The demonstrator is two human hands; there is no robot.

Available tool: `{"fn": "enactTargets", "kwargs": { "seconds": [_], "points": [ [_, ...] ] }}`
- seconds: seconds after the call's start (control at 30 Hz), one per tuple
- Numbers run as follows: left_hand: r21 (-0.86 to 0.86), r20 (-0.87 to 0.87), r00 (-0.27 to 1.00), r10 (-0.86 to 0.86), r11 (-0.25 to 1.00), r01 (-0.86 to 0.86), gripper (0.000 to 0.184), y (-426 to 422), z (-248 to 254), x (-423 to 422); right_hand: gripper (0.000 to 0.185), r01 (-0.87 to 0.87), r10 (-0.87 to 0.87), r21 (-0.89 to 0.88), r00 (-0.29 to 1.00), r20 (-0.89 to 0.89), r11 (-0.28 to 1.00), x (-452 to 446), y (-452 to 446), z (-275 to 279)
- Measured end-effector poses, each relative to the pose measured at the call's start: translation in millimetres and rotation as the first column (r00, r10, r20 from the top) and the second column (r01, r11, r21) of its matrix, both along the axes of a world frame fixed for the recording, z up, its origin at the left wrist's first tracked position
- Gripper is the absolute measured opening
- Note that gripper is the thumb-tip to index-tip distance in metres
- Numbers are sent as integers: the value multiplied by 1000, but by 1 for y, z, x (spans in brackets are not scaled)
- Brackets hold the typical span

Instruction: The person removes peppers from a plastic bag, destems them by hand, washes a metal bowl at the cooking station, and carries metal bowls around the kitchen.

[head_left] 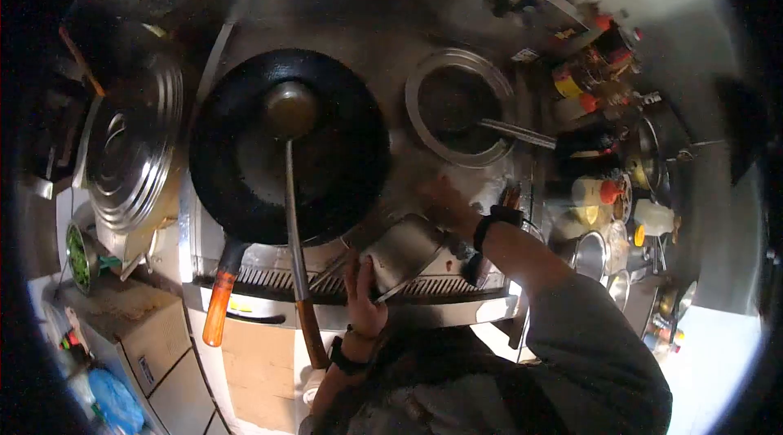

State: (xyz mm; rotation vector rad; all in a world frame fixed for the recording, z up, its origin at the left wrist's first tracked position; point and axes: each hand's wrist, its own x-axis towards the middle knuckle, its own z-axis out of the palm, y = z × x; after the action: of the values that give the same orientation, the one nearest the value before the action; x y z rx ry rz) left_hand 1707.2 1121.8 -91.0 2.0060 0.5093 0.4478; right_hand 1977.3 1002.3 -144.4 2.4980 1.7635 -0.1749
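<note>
My left hand (364,298) is at the near left corner of a rectangular metal pan (405,254), its fingers up against the pan's side and appearing to grip it. My right hand (447,205) reaches over the pan's far right edge. It is smeared by motion and dark, so its fingers do not show clearly. The pan sits over the slotted drain strip (277,278) at the front of the stove. To the left, a black wok (342,182) holds a long-handled ladle (292,190), whose bowl rests toward the wok's far side.
A round metal-rimmed pot (416,108) with a handled utensil (518,133) stands at the back right. A large lidded pot (134,145) is at the far left. Sauce bottles (599,190) and bowls crowd the right side. Cardboard boxes (143,337) stand at lower left.
</note>
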Motion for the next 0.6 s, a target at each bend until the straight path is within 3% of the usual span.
{"fn": "enactTargets", "kwargs": {
  "seconds": [0.13,0.33,0.4,0.47,0.53,0.6],
  "points": [
    [20,22,1000,-4,1000,4,73,1,10,4,42,16,-29,-179,997,-68,984,2,19,24],
    [45,94,995,14,999,-18,70,-3,2,1,45,36,-37,73,999,11,997,2,7,-5],
    [81,99,995,-7,997,-1,70,-4,3,-5,33,85,-115,-213,985,-130,973,7,19,5],
    [145,91,995,-42,989,29,72,-1,6,-5,34,8,-43,-274,992,-122,962,0,28,14],
    [172,159,985,-67,984,39,68,-1,8,-4,50,-162,169,-117,984,54,980,1,15,18],
    [218,191,974,-126,972,83,62,4,7,-7,32,-236,239,-40,953,184,971,3,12,15]
  ]
}}
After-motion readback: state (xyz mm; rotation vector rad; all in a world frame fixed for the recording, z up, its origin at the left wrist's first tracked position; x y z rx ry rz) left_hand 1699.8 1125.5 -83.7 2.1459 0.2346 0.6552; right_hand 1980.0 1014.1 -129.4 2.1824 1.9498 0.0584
